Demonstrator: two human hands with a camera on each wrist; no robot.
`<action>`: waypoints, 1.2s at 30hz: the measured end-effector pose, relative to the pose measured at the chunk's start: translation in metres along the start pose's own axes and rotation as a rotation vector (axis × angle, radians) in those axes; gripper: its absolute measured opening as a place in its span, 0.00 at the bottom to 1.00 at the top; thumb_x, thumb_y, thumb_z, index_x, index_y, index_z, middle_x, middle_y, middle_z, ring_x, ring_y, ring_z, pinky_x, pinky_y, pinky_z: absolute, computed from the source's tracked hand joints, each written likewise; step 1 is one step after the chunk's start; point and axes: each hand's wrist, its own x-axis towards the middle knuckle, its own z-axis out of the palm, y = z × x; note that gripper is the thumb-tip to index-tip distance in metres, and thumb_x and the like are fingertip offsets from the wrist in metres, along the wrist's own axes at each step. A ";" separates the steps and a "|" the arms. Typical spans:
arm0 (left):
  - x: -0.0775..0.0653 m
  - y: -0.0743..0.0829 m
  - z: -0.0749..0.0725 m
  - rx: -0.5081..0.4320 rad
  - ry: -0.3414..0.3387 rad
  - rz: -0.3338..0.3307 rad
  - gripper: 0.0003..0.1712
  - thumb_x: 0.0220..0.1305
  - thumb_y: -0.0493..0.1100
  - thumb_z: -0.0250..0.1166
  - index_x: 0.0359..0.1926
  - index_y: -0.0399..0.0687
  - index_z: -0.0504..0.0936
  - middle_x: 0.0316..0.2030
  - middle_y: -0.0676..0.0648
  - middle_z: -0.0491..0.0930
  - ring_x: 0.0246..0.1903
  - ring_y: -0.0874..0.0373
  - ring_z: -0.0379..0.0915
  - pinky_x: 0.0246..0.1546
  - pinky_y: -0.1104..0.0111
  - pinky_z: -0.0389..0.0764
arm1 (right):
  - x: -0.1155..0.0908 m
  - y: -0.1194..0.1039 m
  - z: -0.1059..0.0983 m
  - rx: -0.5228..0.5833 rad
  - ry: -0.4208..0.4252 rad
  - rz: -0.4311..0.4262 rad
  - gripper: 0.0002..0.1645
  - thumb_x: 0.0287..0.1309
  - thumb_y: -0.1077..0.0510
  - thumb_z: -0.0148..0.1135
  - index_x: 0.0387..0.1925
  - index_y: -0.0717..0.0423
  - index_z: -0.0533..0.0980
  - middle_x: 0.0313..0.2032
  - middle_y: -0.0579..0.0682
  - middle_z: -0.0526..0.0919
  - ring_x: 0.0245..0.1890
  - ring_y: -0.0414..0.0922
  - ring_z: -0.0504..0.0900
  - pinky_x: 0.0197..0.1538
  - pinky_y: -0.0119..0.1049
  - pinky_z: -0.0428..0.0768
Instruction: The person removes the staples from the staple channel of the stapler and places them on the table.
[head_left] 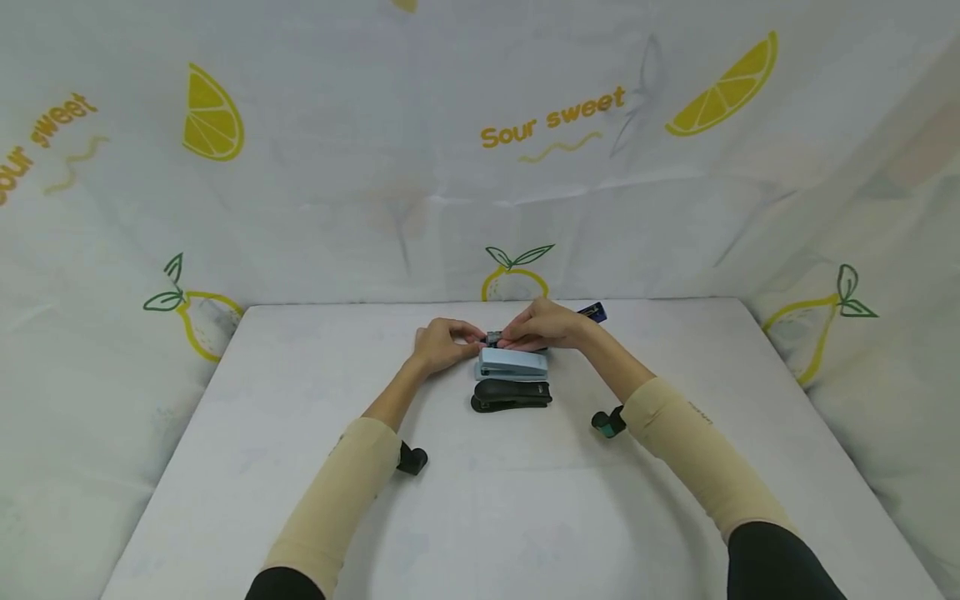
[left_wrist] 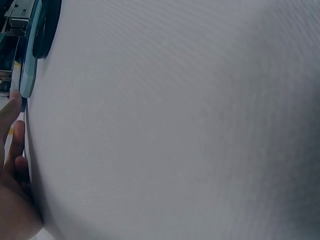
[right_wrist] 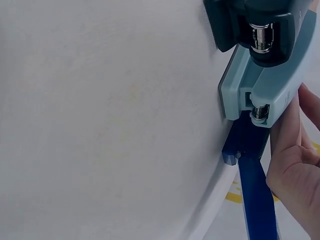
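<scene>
A dark blue stapler [right_wrist: 245, 136] lies on the table behind a light blue stapler [head_left: 513, 363], its long top arm [head_left: 594, 312] swung back to the right. My left hand [head_left: 447, 346] holds the stapler's left end between thumb and fingers; its other fingers curl near the tabletop. From the right, my right hand [head_left: 543, 325] reaches over the stapler, fingertips pinched together at a small grey metallic piece [head_left: 492, 338]. What exactly that piece is cannot be told. In the right wrist view, the light blue stapler partly hides my right fingertips.
A black stapler [head_left: 512, 395] lies in front of the light blue one, roughly parallel to it. The white table [head_left: 480, 517] ends just behind the hands, at a white curtain [head_left: 337, 208] with printed lemons.
</scene>
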 end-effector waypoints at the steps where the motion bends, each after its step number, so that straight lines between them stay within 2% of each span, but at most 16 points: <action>1: 0.000 0.000 0.000 0.002 -0.001 0.000 0.12 0.68 0.51 0.75 0.50 0.57 0.94 0.43 0.50 0.92 0.50 0.53 0.82 0.62 0.49 0.62 | 0.000 0.000 0.000 0.018 -0.004 0.003 0.20 0.78 0.66 0.58 0.63 0.77 0.79 0.44 0.55 0.95 0.39 0.39 0.94 0.42 0.28 0.88; 13: 0.000 -0.001 0.003 -0.001 0.000 -0.001 0.12 0.69 0.51 0.75 0.50 0.57 0.94 0.42 0.51 0.92 0.49 0.55 0.81 0.66 0.47 0.62 | -0.002 0.004 -0.001 0.147 -0.021 0.018 0.21 0.78 0.68 0.58 0.64 0.78 0.77 0.41 0.53 0.95 0.38 0.40 0.95 0.43 0.28 0.89; 16: 0.001 -0.001 0.003 -0.005 0.000 -0.001 0.12 0.69 0.51 0.75 0.50 0.57 0.94 0.42 0.50 0.92 0.49 0.54 0.81 0.67 0.46 0.62 | -0.001 0.004 0.001 0.111 0.008 -0.003 0.20 0.77 0.67 0.60 0.62 0.77 0.79 0.41 0.53 0.95 0.38 0.40 0.95 0.43 0.28 0.89; 23: 0.001 -0.003 0.003 0.012 0.004 -0.004 0.12 0.69 0.51 0.74 0.50 0.58 0.94 0.42 0.51 0.92 0.53 0.54 0.82 0.67 0.47 0.62 | 0.004 0.002 0.010 -0.091 0.071 -0.105 0.17 0.77 0.64 0.63 0.57 0.74 0.84 0.40 0.52 0.96 0.34 0.36 0.93 0.42 0.28 0.88; 29: -0.001 -0.002 0.002 0.014 0.010 -0.009 0.11 0.68 0.51 0.74 0.49 0.58 0.94 0.41 0.52 0.93 0.54 0.53 0.83 0.66 0.47 0.62 | 0.006 -0.002 0.020 -0.214 0.128 -0.156 0.15 0.75 0.62 0.64 0.52 0.73 0.86 0.38 0.54 0.95 0.29 0.34 0.91 0.38 0.28 0.88; 36: -0.001 0.000 0.001 0.016 0.011 0.004 0.11 0.68 0.51 0.74 0.49 0.59 0.94 0.41 0.52 0.93 0.52 0.54 0.83 0.64 0.48 0.63 | 0.004 -0.003 0.025 -0.233 0.188 -0.173 0.14 0.74 0.63 0.66 0.48 0.72 0.87 0.36 0.55 0.95 0.28 0.35 0.91 0.38 0.29 0.88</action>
